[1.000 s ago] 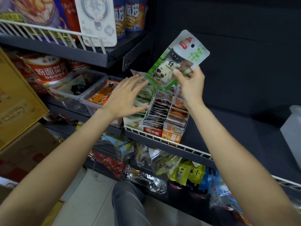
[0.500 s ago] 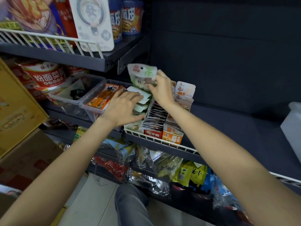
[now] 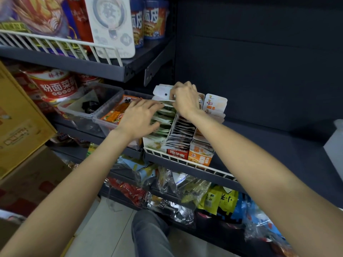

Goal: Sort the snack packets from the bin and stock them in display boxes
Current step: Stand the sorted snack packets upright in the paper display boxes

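Snack packet [image 3: 161,93]: white top, hang hole, pinched by right hand [image 3: 185,101]; left hand [image 3: 141,117] spread on green packets [image 3: 163,119].

White-topped snack packet [image 3: 161,91] with punched hang hole: upright at back of left display box [image 3: 155,143], top edge pinched. Green-and-white packets [image 3: 163,119]: filed on edge in that box, leaning back. Middle display box [image 3: 177,152], red front: dark packets [image 3: 182,129] in dense row. Right display box [image 3: 200,157], orange front: white-and-orange packets [image 3: 214,103] standing tall at rear. All three boxes side by side, touching, behind white wire rail.
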